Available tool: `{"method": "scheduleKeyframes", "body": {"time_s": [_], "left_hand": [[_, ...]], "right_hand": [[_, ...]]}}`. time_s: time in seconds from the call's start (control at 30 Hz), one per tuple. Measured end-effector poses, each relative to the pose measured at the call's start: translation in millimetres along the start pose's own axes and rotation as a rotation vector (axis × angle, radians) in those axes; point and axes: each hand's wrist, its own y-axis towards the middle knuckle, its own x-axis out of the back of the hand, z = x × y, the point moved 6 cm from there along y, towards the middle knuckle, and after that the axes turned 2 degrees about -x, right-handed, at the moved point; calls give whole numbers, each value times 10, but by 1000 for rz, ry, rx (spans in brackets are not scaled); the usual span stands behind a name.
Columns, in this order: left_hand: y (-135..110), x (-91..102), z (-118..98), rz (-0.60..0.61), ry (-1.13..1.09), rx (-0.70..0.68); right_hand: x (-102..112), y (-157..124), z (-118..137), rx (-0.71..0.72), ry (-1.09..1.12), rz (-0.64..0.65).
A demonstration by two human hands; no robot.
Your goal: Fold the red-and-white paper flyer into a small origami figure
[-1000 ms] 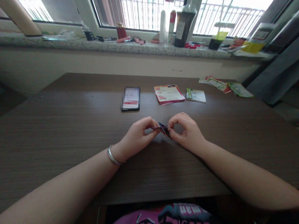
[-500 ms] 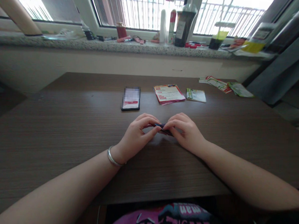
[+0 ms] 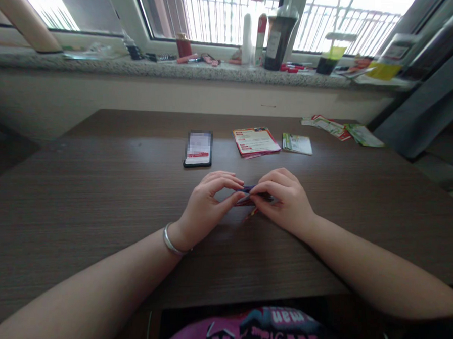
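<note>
Over the middle of the table, my left hand [image 3: 211,198] and my right hand [image 3: 286,199] meet around a small bunch of thin cards [image 3: 244,200]. My left fingertips and thumb pinch the left end, while the right fingers and thumb grip the other end. A bluish edge shows at the top, and one reddish-orange corner pokes out below my right thumb. The hands cover most of the cards, so their faces cannot be read. A silver bangle [image 3: 172,240] circles my left wrist.
Beyond my hands lie a phone [image 3: 199,155], a stack of red-edged cards [image 3: 256,141] and a smaller greenish stack [image 3: 296,144]. Loose colourful cards [image 3: 331,127] lie at the far right. Bottles, including a dark one [image 3: 277,43], stand on the stone windowsill [image 3: 216,74].
My right hand has shifted slightly right and up. The cards between my hands have spread apart, with a reddish corner now visible below. The things on the table have stayed put.
</note>
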Motion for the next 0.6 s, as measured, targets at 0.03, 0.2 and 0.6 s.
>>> {"method": "scheduleKeyframes", "body": {"time_s": [0.03, 0.2, 0.6], "left_hand": [[3, 6, -13, -10, 16, -20], [-1, 0, -27, -1, 23, -37], [-21, -7, -41, -1, 7, 4]], "right_hand": [[5, -2, 3, -3, -11, -8], [13, -14, -9, -24, -24, -28], [-1, -5, -17, -83, 123, -53]]}}
